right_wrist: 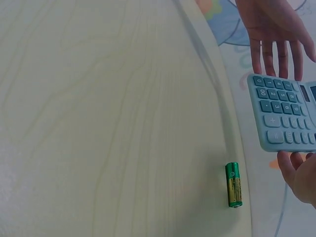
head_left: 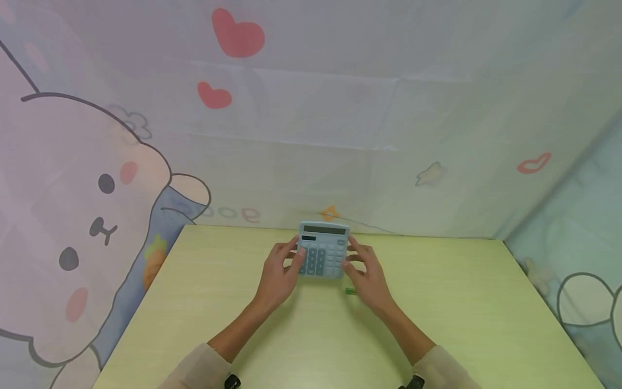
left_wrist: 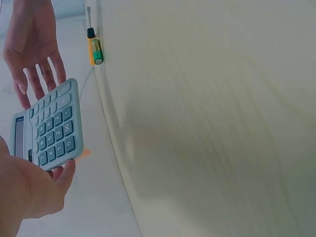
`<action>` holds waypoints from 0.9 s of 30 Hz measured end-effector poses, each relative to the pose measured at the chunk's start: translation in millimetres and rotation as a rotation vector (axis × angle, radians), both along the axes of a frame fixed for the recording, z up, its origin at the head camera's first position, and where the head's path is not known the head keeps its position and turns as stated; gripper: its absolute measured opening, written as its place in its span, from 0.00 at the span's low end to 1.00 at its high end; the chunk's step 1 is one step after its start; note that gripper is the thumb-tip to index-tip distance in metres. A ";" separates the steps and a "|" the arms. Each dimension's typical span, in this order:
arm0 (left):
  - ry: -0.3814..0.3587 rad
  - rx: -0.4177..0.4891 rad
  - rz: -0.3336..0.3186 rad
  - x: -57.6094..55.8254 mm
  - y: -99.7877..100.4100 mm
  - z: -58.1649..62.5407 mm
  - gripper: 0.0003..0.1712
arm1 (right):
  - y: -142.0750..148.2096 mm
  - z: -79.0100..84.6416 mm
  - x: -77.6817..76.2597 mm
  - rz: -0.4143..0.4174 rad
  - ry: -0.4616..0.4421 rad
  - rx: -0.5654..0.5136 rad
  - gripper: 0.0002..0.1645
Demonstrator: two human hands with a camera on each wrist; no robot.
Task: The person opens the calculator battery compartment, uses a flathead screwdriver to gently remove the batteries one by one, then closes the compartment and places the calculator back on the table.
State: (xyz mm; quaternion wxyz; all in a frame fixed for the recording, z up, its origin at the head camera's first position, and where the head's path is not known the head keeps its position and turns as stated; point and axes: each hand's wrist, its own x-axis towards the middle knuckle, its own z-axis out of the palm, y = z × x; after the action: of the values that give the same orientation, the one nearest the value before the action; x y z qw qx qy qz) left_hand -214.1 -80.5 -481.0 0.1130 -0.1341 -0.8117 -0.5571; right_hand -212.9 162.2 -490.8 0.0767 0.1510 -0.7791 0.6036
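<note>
A light blue calculator (head_left: 335, 265) with dark grey and pale keys is held up above the table, its keys and display facing me. My left hand (head_left: 278, 276) grips its left edge, thumb on the front and fingers behind. On the opposite edge my right hand (head_left: 370, 278) holds it the same way. The left wrist view shows the calculator (left_wrist: 58, 129) between the near left hand (left_wrist: 34, 190) and the far right hand (left_wrist: 35, 39). A green and gold battery (right_wrist: 234, 185) lies on the table below the right hand; the head view shows only part of that battery (head_left: 350, 291).
Beside the battery (left_wrist: 97, 52) lies a screwdriver (left_wrist: 91, 44) with a yellow and black handle, mostly hidden by my right hand in the head view. The pale wooden table (head_left: 461, 302) ends at a cloth backdrop (head_left: 340, 113) printed with hearts and a cartoon animal.
</note>
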 end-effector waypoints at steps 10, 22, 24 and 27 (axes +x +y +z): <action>-0.007 -0.003 0.024 -1.6 0.8 -3.1 0.31 | -3.6 2.9 -0.7 -0.016 -0.020 0.005 0.37; 0.004 -0.085 0.078 -9.4 -1.6 -4.8 0.28 | -3.3 0.1 -6.7 -0.018 -0.101 0.013 0.35; 0.004 -0.094 0.082 -10.3 -2.0 -4.4 0.28 | -2.7 -0.7 -7.3 -0.013 -0.118 0.002 0.34; -0.010 -0.103 0.078 -11.1 -2.8 -4.1 0.28 | -2.1 -1.5 -7.6 -0.001 -0.136 -0.027 0.33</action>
State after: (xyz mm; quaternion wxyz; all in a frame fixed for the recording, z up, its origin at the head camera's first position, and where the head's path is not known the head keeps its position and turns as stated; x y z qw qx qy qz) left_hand -225.3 -83.2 -485.1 0.1236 -0.1052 -0.8445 -0.5104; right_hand -220.4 160.0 -492.4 0.0257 0.1083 -0.7745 0.6227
